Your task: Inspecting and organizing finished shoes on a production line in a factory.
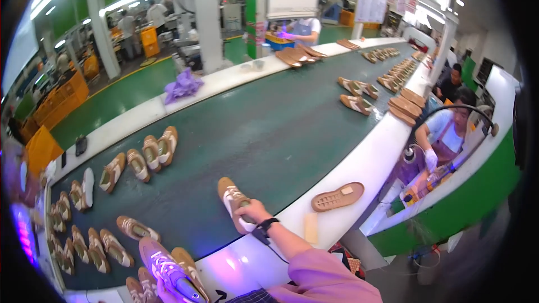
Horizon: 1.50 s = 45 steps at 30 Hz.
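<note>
On the green conveyor belt, my right hand reaches out and is closed on the heel end of a tan and white sneaker, its toe pointing away from me. My left hand, mostly cut off by the lower edge, grips another laced sneaker that purple light tints. Close beside that one is a further tan sneaker, partly hidden behind it. A single tan sneaker rests on the belt just beyond my left hand.
Several sneakers stand in rows on the belt's left, with more at the far right. A shoe sole and a cream block lie on the white ledge. Stacked soles sit near a co-worker. Purple cloth lies on the far ledge.
</note>
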Each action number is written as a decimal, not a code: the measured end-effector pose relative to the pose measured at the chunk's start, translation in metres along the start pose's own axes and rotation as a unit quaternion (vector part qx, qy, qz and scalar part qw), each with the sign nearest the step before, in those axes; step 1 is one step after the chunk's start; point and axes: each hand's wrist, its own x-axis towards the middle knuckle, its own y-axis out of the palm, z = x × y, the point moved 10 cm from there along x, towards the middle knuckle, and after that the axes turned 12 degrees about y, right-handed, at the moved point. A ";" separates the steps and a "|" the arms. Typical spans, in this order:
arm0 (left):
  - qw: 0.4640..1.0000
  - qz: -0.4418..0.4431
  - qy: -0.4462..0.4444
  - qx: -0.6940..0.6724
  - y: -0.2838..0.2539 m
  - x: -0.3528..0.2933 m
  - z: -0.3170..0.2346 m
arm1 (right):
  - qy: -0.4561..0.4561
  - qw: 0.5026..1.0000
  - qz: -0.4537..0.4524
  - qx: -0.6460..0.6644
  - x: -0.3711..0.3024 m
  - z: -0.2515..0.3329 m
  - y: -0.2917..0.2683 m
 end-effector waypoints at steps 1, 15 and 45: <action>1.000 0.004 0.024 -0.001 0.008 -0.011 -0.010 | 0.030 0.973 0.143 0.179 -0.013 -0.002 0.020; 0.878 -0.279 0.306 0.237 0.072 -0.241 -0.073 | 0.067 0.814 0.453 0.357 -0.233 0.061 0.147; 0.889 -0.252 0.304 0.231 0.080 -0.294 -0.082 | 0.089 0.844 0.480 0.223 -0.275 0.050 0.222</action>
